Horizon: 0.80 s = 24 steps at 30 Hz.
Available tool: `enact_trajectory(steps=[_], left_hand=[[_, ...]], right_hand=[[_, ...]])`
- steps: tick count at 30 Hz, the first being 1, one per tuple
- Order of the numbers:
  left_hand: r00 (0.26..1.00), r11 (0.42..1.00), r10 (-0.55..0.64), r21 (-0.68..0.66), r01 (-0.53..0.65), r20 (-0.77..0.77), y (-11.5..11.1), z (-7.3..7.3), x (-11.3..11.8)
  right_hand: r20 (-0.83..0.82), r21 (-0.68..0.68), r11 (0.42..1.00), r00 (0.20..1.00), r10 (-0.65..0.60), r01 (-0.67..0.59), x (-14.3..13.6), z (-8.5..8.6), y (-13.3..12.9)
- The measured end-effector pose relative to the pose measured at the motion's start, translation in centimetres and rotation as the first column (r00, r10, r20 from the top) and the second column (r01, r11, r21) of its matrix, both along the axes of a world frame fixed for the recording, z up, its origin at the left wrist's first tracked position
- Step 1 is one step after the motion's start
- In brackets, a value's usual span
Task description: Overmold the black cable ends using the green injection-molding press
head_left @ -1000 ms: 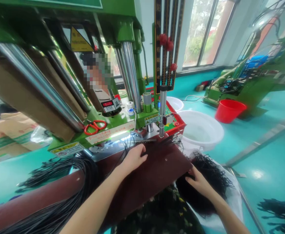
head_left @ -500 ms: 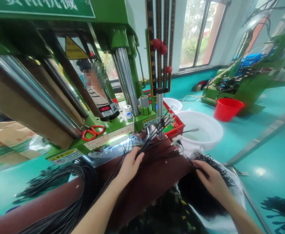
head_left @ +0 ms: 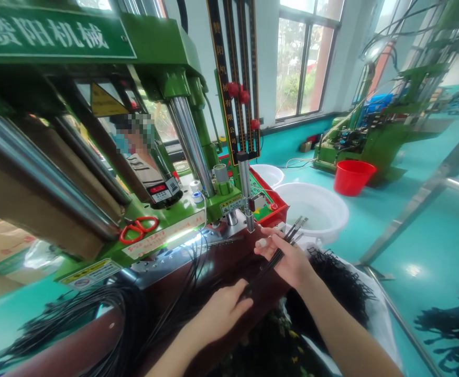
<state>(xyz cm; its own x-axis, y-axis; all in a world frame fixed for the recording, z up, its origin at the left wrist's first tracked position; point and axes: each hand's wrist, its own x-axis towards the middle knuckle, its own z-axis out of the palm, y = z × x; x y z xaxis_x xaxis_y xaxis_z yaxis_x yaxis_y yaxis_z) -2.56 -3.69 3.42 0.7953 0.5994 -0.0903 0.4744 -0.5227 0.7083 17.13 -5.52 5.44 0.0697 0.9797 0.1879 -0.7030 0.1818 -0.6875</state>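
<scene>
A bunch of thin black cables (head_left: 273, 258) with metal-tipped ends runs between my two hands over the brown table (head_left: 229, 262). My right hand (head_left: 288, 256) is closed round the bunch near its tips, and a white wrap shows on one finger. Lower and to the left, my left hand (head_left: 225, 311) grips the same cables farther down. More black cables (head_left: 196, 267) trail across the table from the machine's lit metal bed (head_left: 162, 262). A large coil of black cables (head_left: 123, 309) hangs over the table's left part.
The green press machine (head_left: 182, 204) stands ahead, with red-handled scissors (head_left: 138, 230) on its ledge. A white tub (head_left: 316, 207) and a red bucket (head_left: 354, 178) are at the right. Black moulded pieces (head_left: 343, 277) fill a white bag beside my right arm. A person (head_left: 139, 162) is behind the press.
My left hand has come down toward me with the cables. My right hand has moved left from the black pieces and closed on the cable bunch near its tips. The view has shifted slightly.
</scene>
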Motion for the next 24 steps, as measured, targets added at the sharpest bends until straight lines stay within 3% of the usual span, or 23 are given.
enact_trajectory(steps=[4, 6, 11, 14, 17, 20, 24], left_hand=[[0.984, 0.953, 0.024, -0.300, 0.030, 0.174, 1.0, 1.5, 3.4], [0.967, 0.928, 0.074, -0.373, 0.023, 0.242, 1.6, 2.2, 5.4], [0.944, 0.926, 0.163, -0.373, -0.048, 0.285, 2.3, 2.8, 7.5], [0.941, 0.930, 0.186, -0.358, -0.076, 0.283, 2.4, 2.4, 7.4], [0.947, 0.955, 0.173, -0.279, -0.095, 0.271, 2.5, 1.9, 7.4], [0.957, 0.967, 0.153, -0.238, -0.093, 0.247, 2.6, 1.8, 7.5], [0.963, 0.966, 0.146, -0.242, -0.089, 0.229, 2.7, 2.7, 7.4]], right_hand=[[0.078, -0.025, 1.000, 0.997, -0.003, 0.005, 0.3, 0.1, -0.9], [0.114, -0.057, 0.998, 0.993, -0.017, 0.024, 0.6, -0.1, -1.2], [0.351, -0.087, 0.952, 0.904, -0.245, 0.292, 1.6, -1.0, -1.6], [0.551, -0.098, 0.911, 0.784, -0.286, 0.401, 2.2, -1.6, -1.8], [0.635, -0.086, 0.866, 0.697, -0.334, 0.493, 2.5, -2.2, -1.7], [0.566, -0.080, 0.850, 0.726, -0.392, 0.521, 2.3, -2.8, -1.4], [0.272, -0.119, 0.836, 0.827, -0.492, 0.536, 1.2, -3.2, -0.9]])
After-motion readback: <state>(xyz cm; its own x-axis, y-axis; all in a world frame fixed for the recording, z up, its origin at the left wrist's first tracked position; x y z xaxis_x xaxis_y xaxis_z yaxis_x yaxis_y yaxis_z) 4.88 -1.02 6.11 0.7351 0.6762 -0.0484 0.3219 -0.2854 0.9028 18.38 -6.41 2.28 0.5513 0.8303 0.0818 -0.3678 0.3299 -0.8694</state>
